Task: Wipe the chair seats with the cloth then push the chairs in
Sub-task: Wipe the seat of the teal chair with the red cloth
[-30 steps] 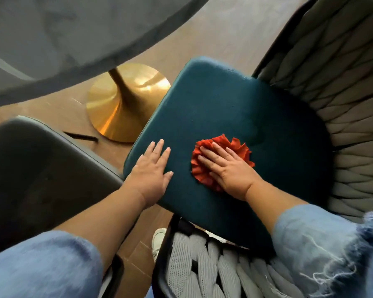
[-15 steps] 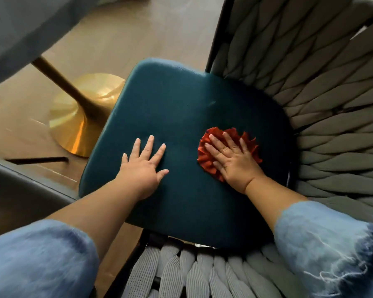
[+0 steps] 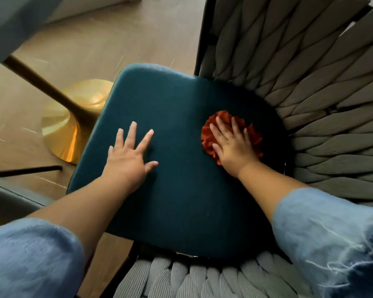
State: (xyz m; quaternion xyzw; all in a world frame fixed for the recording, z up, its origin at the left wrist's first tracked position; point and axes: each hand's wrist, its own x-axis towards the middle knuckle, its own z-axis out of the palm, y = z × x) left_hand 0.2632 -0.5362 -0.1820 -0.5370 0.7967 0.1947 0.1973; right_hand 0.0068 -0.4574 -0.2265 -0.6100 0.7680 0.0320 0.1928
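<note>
A dark teal chair seat [image 3: 181, 201] fills the middle of the head view, wrapped by a grey woven backrest [image 3: 310, 82]. A crumpled orange-red cloth [image 3: 222, 120] lies on the seat's right side near the backrest. My right hand [image 3: 233, 147] presses flat on the cloth, fingers spread over it. My left hand [image 3: 129, 158] rests flat on the bare seat at the left, fingers apart, holding nothing.
A grey tabletop edge [image 3: 13, 24] sits at the upper left on a gold pedestal base [image 3: 73, 125] standing on the wooden floor [image 3: 116, 39]. Part of another dark chair seat [image 3: 7, 201] shows at the left edge.
My right hand has slid the cloth across the seat towards the backrest. The left hand stays flat on the seat. The view has swung right, so the table base sits further left.
</note>
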